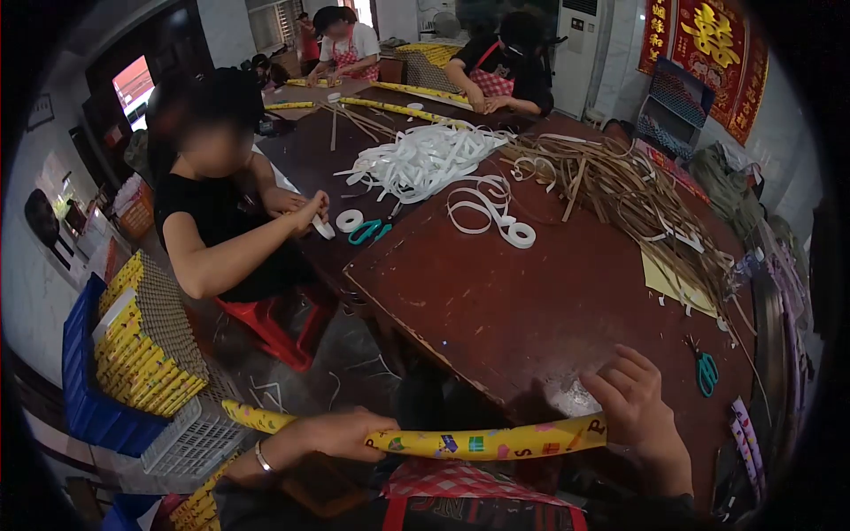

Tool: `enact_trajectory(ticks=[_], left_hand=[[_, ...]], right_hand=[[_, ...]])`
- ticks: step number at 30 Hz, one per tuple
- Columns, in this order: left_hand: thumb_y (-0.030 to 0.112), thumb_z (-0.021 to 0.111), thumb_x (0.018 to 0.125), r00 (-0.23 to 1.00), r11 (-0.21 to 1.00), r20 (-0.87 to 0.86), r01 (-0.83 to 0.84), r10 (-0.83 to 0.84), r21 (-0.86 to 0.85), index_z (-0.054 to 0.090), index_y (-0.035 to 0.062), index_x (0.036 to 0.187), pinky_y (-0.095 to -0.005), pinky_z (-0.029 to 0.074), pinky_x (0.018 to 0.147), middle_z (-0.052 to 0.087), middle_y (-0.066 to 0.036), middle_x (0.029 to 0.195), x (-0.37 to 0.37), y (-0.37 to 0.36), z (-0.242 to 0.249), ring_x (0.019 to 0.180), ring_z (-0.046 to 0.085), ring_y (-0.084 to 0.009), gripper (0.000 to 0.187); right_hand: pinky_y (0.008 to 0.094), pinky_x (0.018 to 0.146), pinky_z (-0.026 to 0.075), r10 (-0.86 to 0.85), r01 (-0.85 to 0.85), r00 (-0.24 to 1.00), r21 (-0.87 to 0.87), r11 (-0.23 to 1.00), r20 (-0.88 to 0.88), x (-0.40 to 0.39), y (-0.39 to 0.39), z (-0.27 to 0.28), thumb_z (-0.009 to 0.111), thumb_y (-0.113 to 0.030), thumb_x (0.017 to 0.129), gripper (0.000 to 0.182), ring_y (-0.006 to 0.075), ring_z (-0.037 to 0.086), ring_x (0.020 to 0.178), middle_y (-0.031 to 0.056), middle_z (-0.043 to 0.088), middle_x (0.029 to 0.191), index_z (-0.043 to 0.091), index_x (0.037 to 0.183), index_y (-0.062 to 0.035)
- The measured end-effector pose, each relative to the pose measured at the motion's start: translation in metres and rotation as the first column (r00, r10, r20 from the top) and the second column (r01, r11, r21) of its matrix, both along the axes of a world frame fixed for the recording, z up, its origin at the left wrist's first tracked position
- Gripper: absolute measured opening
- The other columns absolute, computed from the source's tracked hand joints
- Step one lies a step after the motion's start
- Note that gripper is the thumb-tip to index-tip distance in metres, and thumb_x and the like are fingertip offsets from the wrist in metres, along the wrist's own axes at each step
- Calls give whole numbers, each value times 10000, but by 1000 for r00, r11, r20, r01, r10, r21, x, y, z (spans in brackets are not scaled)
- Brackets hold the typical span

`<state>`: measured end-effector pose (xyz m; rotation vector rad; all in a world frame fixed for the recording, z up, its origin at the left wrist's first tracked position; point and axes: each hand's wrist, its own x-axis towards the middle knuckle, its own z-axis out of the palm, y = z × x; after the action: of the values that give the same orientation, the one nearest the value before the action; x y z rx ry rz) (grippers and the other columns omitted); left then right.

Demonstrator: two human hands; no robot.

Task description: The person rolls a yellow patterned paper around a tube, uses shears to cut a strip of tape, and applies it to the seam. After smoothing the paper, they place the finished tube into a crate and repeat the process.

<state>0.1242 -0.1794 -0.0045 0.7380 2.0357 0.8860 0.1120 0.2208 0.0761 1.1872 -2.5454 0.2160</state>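
A long yellow tube (496, 444) with printed coloured figures lies across the front of my body, above the red checked apron. My left hand (341, 434), with a bracelet on its wrist, is wrapped round the tube left of its middle. At the tube's right end is my right hand (630, 394), raised beside the edge with its fingers apart and curled slightly. The tube's left end reaches out past my left forearm, over the crates.
On the brown table (496, 301) are white strips (425, 159), brown strips (611, 177), a white roll (520, 234) and teal scissors (706, 373). A person (230, 195) sits at the left; others work behind. A blue crate (80, 354) of yellow tubes stands lower left.
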Motion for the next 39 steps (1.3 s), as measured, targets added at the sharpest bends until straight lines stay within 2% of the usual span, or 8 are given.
enact_trajectory(ticks=[4, 6, 12, 21, 25, 30, 33, 39], left_hand=[[131, 679, 763, 991, 998, 122, -60, 59, 5, 607, 91, 1100, -411, 501, 716, 655, -114, 882, 5, 0, -7, 847, 645, -340, 347], [145, 705, 748, 884, 988, -441, -139, 154, 67, 621, 122, 1094, -400, 506, 696, 633, -83, 850, 12, -1, -14, 802, 650, -299, 357], [149, 770, 681, 338, 945, -914, -302, 226, 122, 639, 142, 1037, -407, 499, 621, 592, -75, 786, 19, 1, -11, 695, 624, -277, 380], [172, 686, 803, 998, 997, -55, -11, 15, 72, 591, 73, 1087, -421, 487, 676, 645, -136, 838, 7, -11, -28, 817, 645, -351, 316], [168, 681, 796, 990, 995, 130, 46, -57, 92, 575, 71, 1083, -437, 488, 677, 652, -144, 854, 5, -10, -37, 842, 641, -363, 320], [164, 697, 739, 667, 970, -718, -239, 198, 45, 573, 134, 1048, -416, 499, 673, 585, -63, 847, 17, 5, -35, 804, 642, -265, 334], [165, 696, 698, 299, 929, -914, -330, 272, 169, 570, 138, 1014, -385, 474, 639, 543, -29, 798, 17, 11, -33, 729, 609, -232, 341], [145, 692, 744, 808, 980, -562, -199, 178, 25, 580, 96, 971, -438, 476, 622, 607, -75, 842, 15, 5, -38, 768, 628, -301, 258]], right_hand=[[500, 811, 515, -135, 134, 991, -61, 989, -7, 0, -8, 5, 719, -87, 661, 517, 324, 610, 702, 100, 617, 777, 576, 1157, -61], [484, 780, 524, -144, 146, 989, -134, 980, 24, -3, -8, 3, 754, -110, 646, 547, 323, 619, 704, 98, 632, 789, 573, 1160, -60], [441, 622, 519, -260, 339, 866, -119, 933, 428, -10, -1, -16, 863, -230, 602, 675, 345, 657, 728, 119, 671, 822, 562, 1180, -51], [538, 921, 460, -42, 39, 999, 125, 991, 23, -4, -14, 2, 699, -82, 693, 449, 326, 613, 787, 100, 611, 777, 600, 1131, -66], [544, 916, 462, -30, 30, 1000, 42, 999, -5, -3, -14, 3, 706, -125, 653, 472, 323, 605, 743, 84, 605, 760, 591, 1104, -48], [529, 907, 467, -259, 297, 940, -158, 942, 221, -6, -14, 0, 719, -171, 699, 465, 341, 615, 795, 108, 608, 793, 585, 1120, -26], [574, 933, 454, -357, 724, 561, -234, 649, 747, -32, 37, -64, 696, -227, 834, 423, 360, 599, 836, 154, 582, 838, 546, 1152, 10], [561, 919, 464, -295, 366, 887, -150, 918, 356, -34, 8, -41, 693, -218, 832, 426, 347, 604, 820, 152, 589, 834, 548, 1158, 14]])
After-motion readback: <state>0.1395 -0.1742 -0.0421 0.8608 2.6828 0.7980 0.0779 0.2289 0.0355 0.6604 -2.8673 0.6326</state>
